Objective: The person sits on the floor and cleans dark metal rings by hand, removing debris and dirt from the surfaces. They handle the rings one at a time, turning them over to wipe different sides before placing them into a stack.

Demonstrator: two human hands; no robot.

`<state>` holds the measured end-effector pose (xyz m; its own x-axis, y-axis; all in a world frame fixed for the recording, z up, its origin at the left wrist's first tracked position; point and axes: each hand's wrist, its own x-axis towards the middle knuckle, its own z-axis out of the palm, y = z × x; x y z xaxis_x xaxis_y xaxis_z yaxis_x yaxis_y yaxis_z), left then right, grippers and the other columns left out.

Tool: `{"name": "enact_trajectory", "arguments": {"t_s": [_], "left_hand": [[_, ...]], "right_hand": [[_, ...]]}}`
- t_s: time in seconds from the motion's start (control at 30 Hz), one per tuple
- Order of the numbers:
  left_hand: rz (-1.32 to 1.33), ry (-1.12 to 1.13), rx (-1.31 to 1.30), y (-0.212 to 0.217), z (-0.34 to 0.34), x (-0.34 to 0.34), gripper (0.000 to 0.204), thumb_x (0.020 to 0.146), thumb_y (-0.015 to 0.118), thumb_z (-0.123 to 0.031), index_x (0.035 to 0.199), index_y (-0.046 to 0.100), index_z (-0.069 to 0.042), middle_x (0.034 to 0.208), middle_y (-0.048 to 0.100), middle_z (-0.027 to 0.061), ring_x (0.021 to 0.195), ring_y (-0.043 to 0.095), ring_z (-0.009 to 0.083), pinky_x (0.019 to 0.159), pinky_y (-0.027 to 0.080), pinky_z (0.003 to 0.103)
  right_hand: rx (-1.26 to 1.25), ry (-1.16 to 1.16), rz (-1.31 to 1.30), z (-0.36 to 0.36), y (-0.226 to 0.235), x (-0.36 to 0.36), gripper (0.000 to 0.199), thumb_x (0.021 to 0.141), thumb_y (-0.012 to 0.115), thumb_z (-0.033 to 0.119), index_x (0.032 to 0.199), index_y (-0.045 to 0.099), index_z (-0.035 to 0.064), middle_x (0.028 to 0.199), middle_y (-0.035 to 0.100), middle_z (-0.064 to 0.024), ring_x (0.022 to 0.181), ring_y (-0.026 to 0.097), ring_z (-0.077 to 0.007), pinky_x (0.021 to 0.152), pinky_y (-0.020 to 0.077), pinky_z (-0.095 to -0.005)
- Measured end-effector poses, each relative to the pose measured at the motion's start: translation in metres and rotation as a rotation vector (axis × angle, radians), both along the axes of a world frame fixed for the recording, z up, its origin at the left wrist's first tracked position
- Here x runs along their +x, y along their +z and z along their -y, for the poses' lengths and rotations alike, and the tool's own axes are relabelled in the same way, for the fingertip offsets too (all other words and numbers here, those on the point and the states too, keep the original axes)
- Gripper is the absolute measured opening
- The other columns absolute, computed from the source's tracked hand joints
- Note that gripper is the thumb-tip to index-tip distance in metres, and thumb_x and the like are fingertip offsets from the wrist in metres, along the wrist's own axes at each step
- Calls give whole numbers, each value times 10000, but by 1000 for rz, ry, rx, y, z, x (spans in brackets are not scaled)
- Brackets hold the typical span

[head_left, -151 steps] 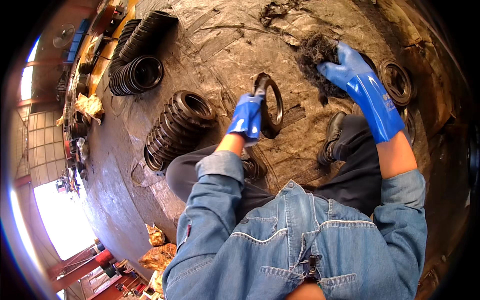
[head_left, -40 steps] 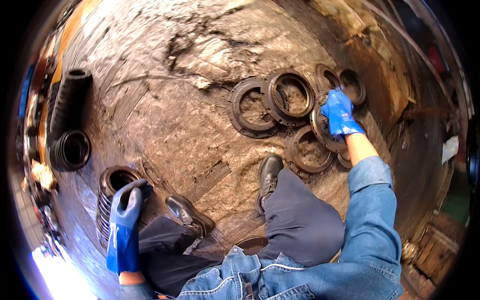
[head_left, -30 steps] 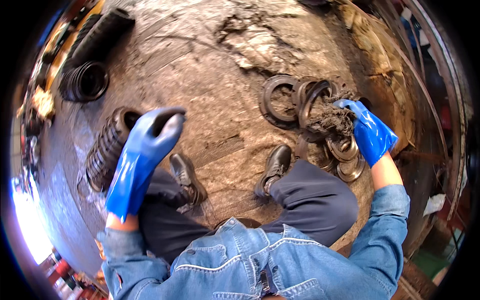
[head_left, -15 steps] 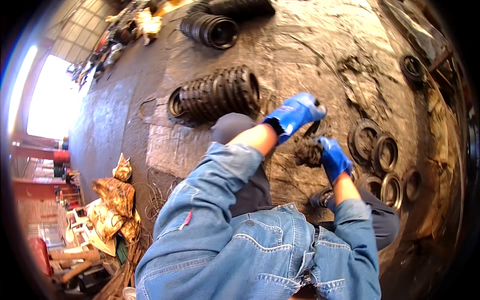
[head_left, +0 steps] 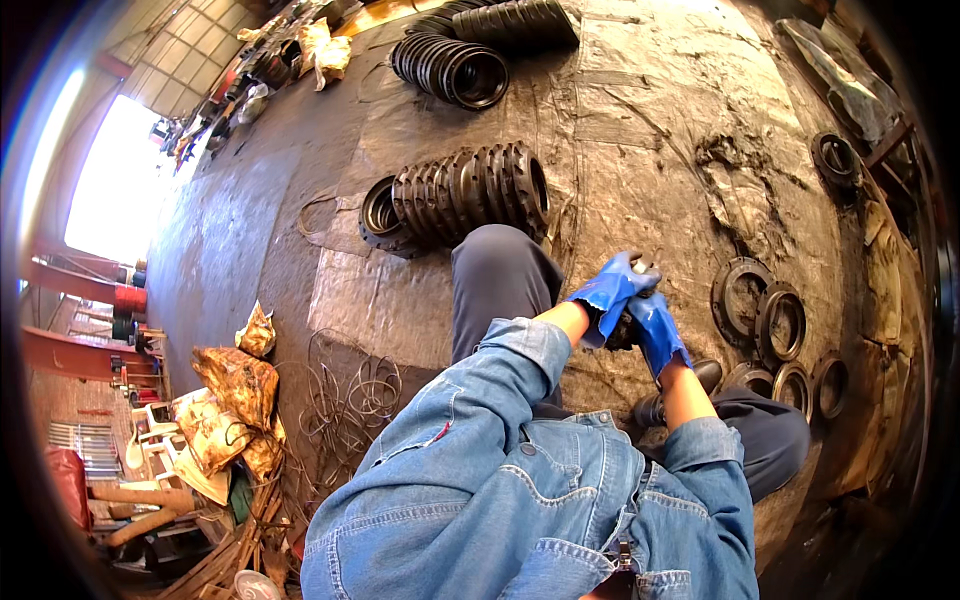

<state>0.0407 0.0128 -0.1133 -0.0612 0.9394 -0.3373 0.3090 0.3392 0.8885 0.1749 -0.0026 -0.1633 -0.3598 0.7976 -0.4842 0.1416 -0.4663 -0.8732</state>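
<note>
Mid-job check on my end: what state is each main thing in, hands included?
Left hand: gloved, curled
Right hand: gloved, close against the left hand
Dark material: at the hands, mostly hidden
Denim sleeves: rolled up
Brown ring stack: packed face to face
Black rings: packed in rows
Loose rings: unstacked, spread out

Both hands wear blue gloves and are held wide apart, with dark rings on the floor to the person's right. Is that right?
Not the spacing: the head view shows the left hand and right hand close together. The gloves and rings are as stated.
</note>
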Motion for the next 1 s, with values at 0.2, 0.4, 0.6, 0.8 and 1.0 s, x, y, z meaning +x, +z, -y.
{"name": "enact_trajectory", "arguments": {"t_s": [0.2, 0.4, 0.6, 0.8, 1.0], "left_hand": [[-105, -14, -74, 8, 0, -16, 552, 818, 739, -340, 1274, 670, -36, 1134, 735, 215, 1064, 715, 336, 933, 544, 415], [112, -95, 40, 11, -16, -29, 575, 934, 707, -424, 1268, 660, 42, 1071, 728, 165, 972, 668, 209, 859, 539, 343], [91, 93, 4, -9, -15, -51, 503, 1014, 633, -433, 1245, 689, 10, 1092, 738, 106, 985, 655, 180, 876, 524, 330], [126, 140, 47, -60, -25, -61, 384, 1077, 555, -338, 1028, 658, 29, 881, 588, -5, 822, 490, 86, 729, 448, 270], [146, 210, 35, -71, -34, -60, 368, 1075, 563, -336, 996, 632, 17, 804, 519, -43, 722, 435, 85, 630, 397, 281]], "right_hand": [[-175, -90, -214, 3, -18, -24, 478, 882, 776, 97, 1319, 614, -9, 1157, 726, -144, 1005, 704, -270, 968, 544, -399], [-156, 99, -292, -6, -52, 63, 607, 1052, 497, 416, 1381, 537, -92, 1352, 622, -228, 1256, 598, -339, 1122, 418, -427], [-403, -366, -658, -40, -78, 180, 514, 1057, 484, 346, 1389, 537, -43, 1388, 603, -159, 1249, 583, -323, 1072, 466, -472], [-721, -906, -109, -21, -69, 143, 536, 954, 699, 285, 1385, 562, -5, 1350, 635, -199, 1198, 639, -357, 1038, 524, -509], [-422, -581, 212, -28, -50, 36, 612, 826, 843, 239, 1316, 599, -35, 1306, 662, -200, 1189, 648, -289, 1046, 515, -379]]}}
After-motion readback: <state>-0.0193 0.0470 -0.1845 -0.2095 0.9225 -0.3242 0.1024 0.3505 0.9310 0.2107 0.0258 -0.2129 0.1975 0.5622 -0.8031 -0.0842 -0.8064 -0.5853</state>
